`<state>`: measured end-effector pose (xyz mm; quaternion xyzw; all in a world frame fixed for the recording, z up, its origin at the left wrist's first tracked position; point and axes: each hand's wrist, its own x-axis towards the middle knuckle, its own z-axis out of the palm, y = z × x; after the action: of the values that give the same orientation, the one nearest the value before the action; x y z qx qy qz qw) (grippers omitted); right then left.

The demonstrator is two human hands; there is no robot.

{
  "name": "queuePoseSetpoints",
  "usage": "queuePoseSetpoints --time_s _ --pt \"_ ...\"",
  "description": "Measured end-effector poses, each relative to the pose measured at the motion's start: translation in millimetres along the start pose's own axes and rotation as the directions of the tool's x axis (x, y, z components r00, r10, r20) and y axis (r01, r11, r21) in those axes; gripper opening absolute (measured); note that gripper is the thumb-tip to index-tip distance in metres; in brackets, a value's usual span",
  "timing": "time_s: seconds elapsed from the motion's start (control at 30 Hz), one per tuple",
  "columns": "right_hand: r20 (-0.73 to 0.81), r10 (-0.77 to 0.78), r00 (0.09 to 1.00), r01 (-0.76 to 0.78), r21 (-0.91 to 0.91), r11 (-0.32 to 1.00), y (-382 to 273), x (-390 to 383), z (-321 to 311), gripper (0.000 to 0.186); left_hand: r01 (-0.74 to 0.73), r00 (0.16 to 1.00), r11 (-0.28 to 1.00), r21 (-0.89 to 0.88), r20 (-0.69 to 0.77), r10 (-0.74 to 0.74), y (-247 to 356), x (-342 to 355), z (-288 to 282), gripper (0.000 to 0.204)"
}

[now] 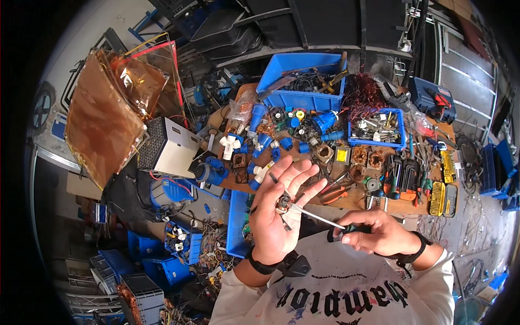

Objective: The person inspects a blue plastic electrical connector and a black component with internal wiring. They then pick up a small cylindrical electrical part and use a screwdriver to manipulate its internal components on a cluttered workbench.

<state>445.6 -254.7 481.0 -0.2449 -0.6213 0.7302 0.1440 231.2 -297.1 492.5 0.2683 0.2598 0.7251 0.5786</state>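
Observation:
My left hand [275,216] is raised palm up, its fingers stretched out. Against the palm, by the thumb, it holds a small round dark part [283,203] with a coppery middle; its exact kind is too small to make out. My right hand [374,232] is closed around the dark green handle of a screwdriver [314,216]. The metal shaft points left, and its tip reaches the round part or lies just beside it. Whether the tip touches cannot be seen.
Beyond my hands, a wooden bench carries blue plug housings [326,122], a large blue crate [303,100] of cables, a smaller blue tray [377,144] of metal parts and several hand tools [409,181]. A white box [172,143] and blue bins [181,242] stand left.

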Motion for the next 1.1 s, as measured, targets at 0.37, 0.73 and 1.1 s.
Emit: queuePoseSetpoints --time_s 0.37,0.73,1.1 --pt "-0.047 -0.027 0.999 0.030 0.075 0.997 11 5 1 0.021 -0.057 0.998 0.997 0.052 -0.015 0.058 -5 7 -2 0.039" --pt "0.007 0.042 0.999 -0.043 0.218 0.975 12 6 1 0.020 -0.026 1.000 0.999 -0.029 0.002 0.026 -8 13 -1 0.038" --pt "0.491 -0.022 0.871 -0.426 0.777 0.464 32 15 -13 0.032 -0.020 0.998 0.996 -0.083 0.053 0.024 -8 13 -3 0.038"
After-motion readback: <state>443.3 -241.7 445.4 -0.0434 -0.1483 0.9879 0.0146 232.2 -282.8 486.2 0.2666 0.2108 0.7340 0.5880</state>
